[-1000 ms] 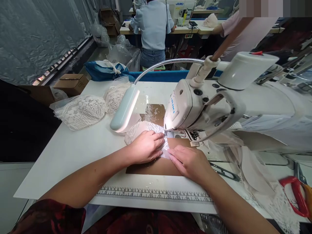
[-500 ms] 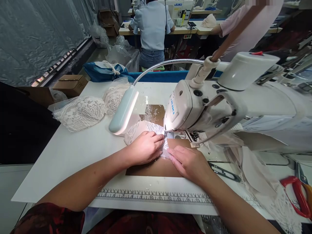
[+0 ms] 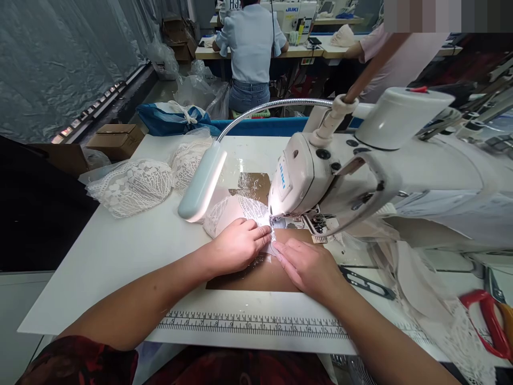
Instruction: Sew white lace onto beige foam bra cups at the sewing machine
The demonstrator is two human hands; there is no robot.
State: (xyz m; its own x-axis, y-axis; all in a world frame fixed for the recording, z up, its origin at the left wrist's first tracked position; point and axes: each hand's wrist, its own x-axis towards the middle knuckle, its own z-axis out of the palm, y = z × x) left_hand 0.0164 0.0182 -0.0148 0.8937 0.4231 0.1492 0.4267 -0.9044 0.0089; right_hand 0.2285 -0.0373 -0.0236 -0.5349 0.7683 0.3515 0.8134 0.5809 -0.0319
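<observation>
A white lace cup piece (image 3: 219, 214) lies under the needle area of the white JUKI sewing machine (image 3: 294, 171). My left hand (image 3: 240, 245) rests on its near side, with bent fingers close together gripping the lace just left of the presser foot. My right hand (image 3: 306, 262) pinches the near edge of the same piece between thumb and fingers. The fingertips of both hands almost meet in front of the needle. Part of the lace is hidden beneath my fingers. A brown board patch (image 3: 252, 278) shows below the hands.
A lamp head (image 3: 202, 182) hangs left of the machine. More lace cups (image 3: 132, 184) lie on the left of the table. At right are a black tool (image 3: 366, 282), lace fabric (image 3: 425, 283) and red-handled scissors (image 3: 487, 323). A printed ruler (image 3: 256, 322) runs along the front edge. Two people sit beyond.
The lace piece has advanced slightly away under the needle, and less of it shows between my hands. My left fingers have come a little nearer my right fingertips.
</observation>
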